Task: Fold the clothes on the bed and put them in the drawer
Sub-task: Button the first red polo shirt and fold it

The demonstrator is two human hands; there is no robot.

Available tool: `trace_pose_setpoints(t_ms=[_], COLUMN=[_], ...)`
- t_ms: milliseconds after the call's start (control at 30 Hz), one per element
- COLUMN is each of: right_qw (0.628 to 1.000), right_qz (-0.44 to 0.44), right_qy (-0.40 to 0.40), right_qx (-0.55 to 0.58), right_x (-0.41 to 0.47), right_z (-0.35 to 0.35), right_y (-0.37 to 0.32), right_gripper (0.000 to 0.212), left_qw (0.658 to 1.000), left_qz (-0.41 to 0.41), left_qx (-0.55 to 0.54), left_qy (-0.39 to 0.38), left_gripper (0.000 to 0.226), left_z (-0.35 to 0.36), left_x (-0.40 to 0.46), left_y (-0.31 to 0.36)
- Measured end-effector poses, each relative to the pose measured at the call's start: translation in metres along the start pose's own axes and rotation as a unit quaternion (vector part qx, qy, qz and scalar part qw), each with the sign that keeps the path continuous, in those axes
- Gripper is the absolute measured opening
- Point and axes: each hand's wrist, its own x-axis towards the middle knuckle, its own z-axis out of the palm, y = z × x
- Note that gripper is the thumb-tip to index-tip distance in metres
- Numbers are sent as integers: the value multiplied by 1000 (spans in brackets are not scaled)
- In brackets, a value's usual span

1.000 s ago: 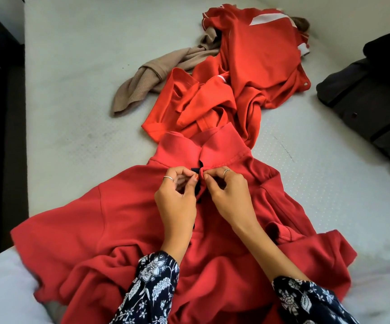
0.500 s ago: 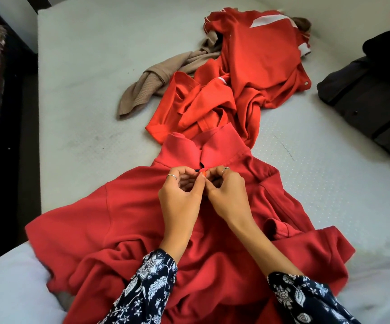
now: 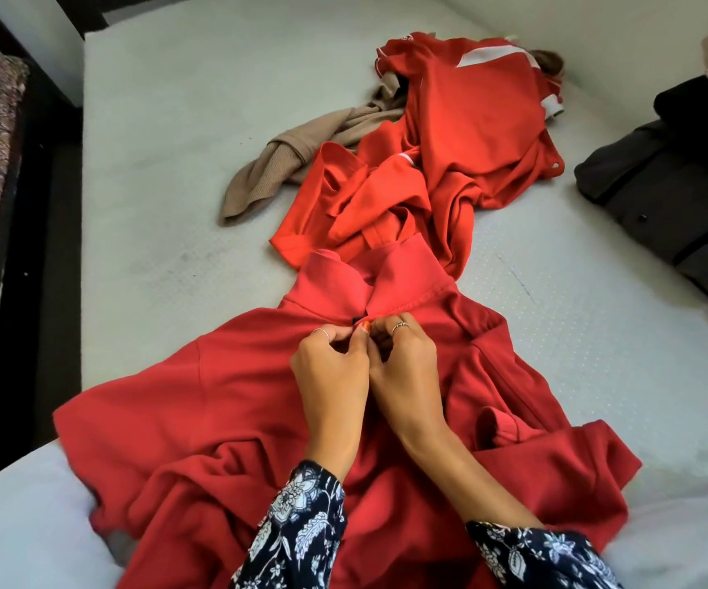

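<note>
Pinching the red shirt (image 3: 225,401), collar pointing away, lengthwise up the bed (image 3: 165,121), both hands' fingers (image 3: 358,333).

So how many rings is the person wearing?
2 that show: one ring on the left hand, one ring on the right hand. The curled fingers could hide more.
</note>
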Motion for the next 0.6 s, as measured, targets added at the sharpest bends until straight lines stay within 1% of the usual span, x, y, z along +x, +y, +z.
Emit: trace_pose_setpoints(t_ms=[100, 233, 300, 400, 500, 600], right_qw=[1000, 1000, 1000, 1000, 997, 985], right_qz=[-5, -8, -7, 2, 52, 125], right_qy=[-5, -9, -6, -1, -2, -20], right_qx=[6, 5, 7, 23, 61, 119], right_x=[-2, -3, -2, -1, 0, 1], right_z=[0, 1, 0, 0, 0, -2], right_y=[1, 0, 0, -1, -3, -5], right_gripper=[7, 7, 6, 6, 8, 8], left_qw=[1000, 1000, 999, 995, 987, 986], left_qz=[9, -1, -24, -83, -122, -117], left_qx=[3, -6, -20, -56, -107, -116], left_qy=[23, 28, 24, 5, -19, -37], left_gripper=[10, 10, 12, 16, 18, 16], left_z=[3, 5, 6, 9, 9, 9], left_x=[-1, 1, 4, 10, 14, 16], left_y=[-3, -5, -7, -12, -15, -20])
